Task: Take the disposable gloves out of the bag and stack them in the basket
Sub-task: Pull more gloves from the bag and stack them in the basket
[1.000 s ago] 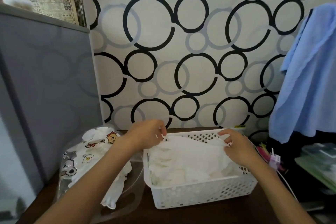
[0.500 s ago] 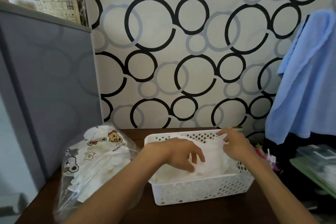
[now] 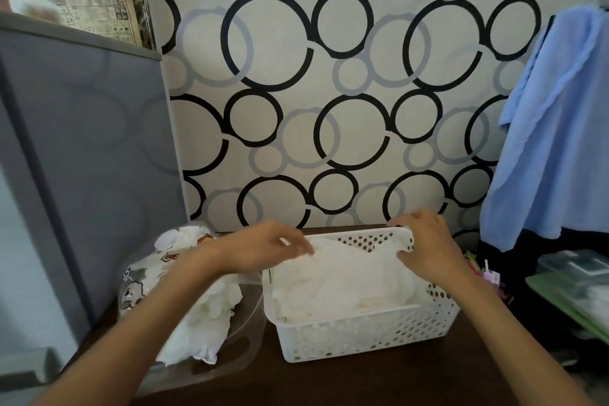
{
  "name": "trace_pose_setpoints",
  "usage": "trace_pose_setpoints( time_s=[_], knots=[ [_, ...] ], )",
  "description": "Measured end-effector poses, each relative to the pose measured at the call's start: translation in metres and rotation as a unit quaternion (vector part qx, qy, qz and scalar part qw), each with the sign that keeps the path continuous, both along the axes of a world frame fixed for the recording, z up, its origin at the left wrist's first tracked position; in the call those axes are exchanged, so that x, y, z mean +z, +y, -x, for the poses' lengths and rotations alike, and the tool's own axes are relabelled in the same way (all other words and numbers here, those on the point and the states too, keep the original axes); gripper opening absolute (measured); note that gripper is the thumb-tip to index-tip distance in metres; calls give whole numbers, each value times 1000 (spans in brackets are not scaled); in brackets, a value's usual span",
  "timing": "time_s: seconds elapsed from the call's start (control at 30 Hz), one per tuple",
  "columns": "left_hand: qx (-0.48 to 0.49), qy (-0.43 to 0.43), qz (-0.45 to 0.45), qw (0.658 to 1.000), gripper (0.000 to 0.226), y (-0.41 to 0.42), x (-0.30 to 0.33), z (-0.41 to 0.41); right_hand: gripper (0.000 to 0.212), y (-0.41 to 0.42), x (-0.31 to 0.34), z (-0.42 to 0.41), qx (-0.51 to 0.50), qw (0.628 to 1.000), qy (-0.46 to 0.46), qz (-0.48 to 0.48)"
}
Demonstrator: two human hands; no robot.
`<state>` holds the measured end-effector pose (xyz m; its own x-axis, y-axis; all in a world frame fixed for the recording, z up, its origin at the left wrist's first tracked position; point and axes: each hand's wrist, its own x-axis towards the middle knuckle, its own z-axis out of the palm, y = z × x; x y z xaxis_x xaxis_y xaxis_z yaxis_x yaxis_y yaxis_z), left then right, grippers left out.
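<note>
Reaching: both forearms stretch forward over the counter to the basket.
Left hand: palm down above the basket's left rim, fingers loosely spread and blurred, holding nothing visible.
Right hand: at the far right corner, fingers curled over the rim, thumb pinching the gloves.
Gloves: white heap filling the basket.
Bag: clear, cartoon-printed, just left of the basket, more gloves inside.

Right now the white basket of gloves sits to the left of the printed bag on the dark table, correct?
Not quite. In the head view the white basket holding the gloves sits to the right of the printed bag, not the left. Both are on the dark table.
</note>
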<state>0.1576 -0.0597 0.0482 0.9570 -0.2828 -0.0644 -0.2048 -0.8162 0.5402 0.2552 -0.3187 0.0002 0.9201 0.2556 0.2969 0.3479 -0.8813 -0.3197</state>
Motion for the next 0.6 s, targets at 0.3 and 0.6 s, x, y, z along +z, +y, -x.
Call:
trace_pose_setpoints(
  time_s=[0.3,0.6],
  knots=[
    [-12,76,-391,917,81,-36,-66,-30,88,11,-12,4,47,944,265,192],
    [-4,64,-254,965,78,-27,-36,-11,90,16,-6,5,32,954,264,139]
  ],
)
